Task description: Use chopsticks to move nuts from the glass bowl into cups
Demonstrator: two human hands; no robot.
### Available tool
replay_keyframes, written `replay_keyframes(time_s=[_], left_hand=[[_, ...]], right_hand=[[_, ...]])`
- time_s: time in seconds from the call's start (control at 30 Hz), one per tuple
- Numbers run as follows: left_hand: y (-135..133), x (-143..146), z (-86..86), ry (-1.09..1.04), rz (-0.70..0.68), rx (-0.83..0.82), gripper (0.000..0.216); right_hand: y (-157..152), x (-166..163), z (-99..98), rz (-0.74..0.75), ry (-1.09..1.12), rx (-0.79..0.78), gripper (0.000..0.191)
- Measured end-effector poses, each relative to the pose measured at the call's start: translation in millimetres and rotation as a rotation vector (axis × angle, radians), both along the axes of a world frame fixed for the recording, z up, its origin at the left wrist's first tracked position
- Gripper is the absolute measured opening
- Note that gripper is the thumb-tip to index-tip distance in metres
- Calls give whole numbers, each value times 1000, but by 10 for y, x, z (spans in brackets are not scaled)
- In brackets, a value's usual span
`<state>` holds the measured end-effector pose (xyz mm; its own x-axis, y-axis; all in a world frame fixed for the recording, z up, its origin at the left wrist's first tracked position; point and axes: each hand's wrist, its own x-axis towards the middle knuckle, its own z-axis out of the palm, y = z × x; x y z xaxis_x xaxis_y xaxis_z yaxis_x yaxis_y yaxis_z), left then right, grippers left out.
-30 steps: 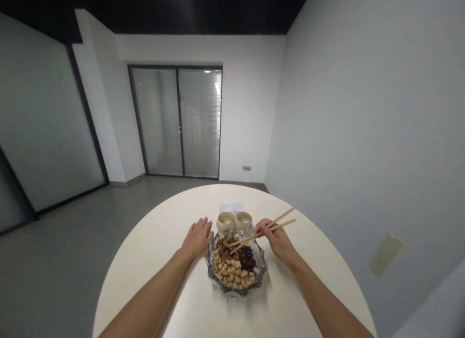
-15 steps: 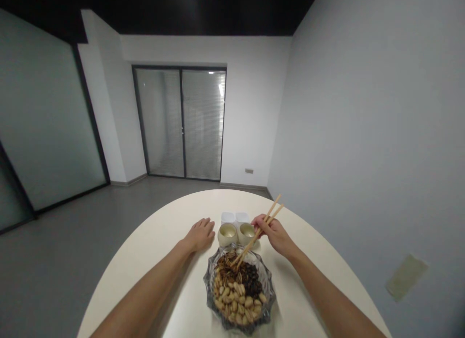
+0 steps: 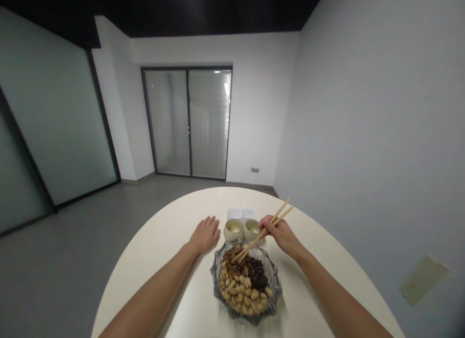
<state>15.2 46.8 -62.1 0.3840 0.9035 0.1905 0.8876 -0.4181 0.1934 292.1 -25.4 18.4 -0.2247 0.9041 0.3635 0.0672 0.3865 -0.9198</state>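
- We note the right hand point(image 3: 281, 235) now sits across the side of the right cup point(image 3: 251, 229) in our view; a second ago it stood to the right of that cup.
- The chopsticks point(image 3: 258, 238) stand steeper than they did then. Their tips remain in the glass bowl point(image 3: 275, 280), among the brown nuts point(image 3: 229, 254) on its far left side.
- We take this as a small adjustment at the same patch; we see nothing lifted clear of the bowl. Whether the tips pinch a piece we cannot tell.
- Right fingers: curled, grasping both chopsticks, the free ends slanting up toward the far right edge of the tabletop point(image 3: 160, 246).
- Left hand point(image 3: 205, 235): unchanged, palm down on the tabletop, fingers released and a little spread, just left of the left cup point(image 3: 233, 230), holding nothing.
- Bowl position: midway between the left and right edges, on the near side of the cups. Pale nuts point(image 3: 242, 295) fill its near part, dark pieces point(image 3: 258, 275) its right.
- Behind the cups, toward the far edge, we log two white dishes point(image 3: 234, 213).
- Brands, labels, writing: we can read none. The beige patch point(image 3: 423, 280) on the right wall shows no legible lettering.
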Motion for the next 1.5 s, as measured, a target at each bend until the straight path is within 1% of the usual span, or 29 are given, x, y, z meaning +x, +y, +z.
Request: replay_keyframes(time_s=[0.1, 0.2, 0.3, 0.37, 0.43, 0.5, 0.6, 0.73, 0.87, 1.03, 1.33, 1.5], left_hand=[[-94, 20, 20, 19, 3, -38, 55], [-169, 39, 57, 38, 10, -71, 57], [-244, 36, 86, 23, 16, -54, 54], [-299, 16, 90, 5, 6, -51, 52], [-352, -10, 83, -7, -28, -53, 52], [-395, -32, 73, -7, -55, -65, 53], [-426, -46, 62, 3, -63, -80, 53], [-411, -44, 47, 13, -69, -76, 54], [-396, -45, 40, 16, -70, -83, 54], [-415, -45, 54, 7, -72, -84, 53], [-441, -37, 75, 3, -71, -81, 53], [-468, -29, 102, -2, -69, -75, 52]], right_hand=[[-103, -15, -26, -21, -28, 4, 50], [-218, -115, -3, -42, -82, -7, 50], [-365, -223, 1, -86, -119, 34, 43], [-468, -249, -35, -73, -134, 52, 38], [-553, -228, -87, -54, -141, 61, 32], [-603, -173, -122, -67, -138, 72, 30], [-616, -67, -110, -133, -96, 87, 29], [-603, 60, -26, -192, -33, 96, 32], [-620, 137, 10, -179, -21, 44, 35], [-646, 136, -3, -139, -51, 5, 33], [-664, 87, -14, -108, -50, -3, 31], [-660, 69, -10, -125, -35, 6, 33]])
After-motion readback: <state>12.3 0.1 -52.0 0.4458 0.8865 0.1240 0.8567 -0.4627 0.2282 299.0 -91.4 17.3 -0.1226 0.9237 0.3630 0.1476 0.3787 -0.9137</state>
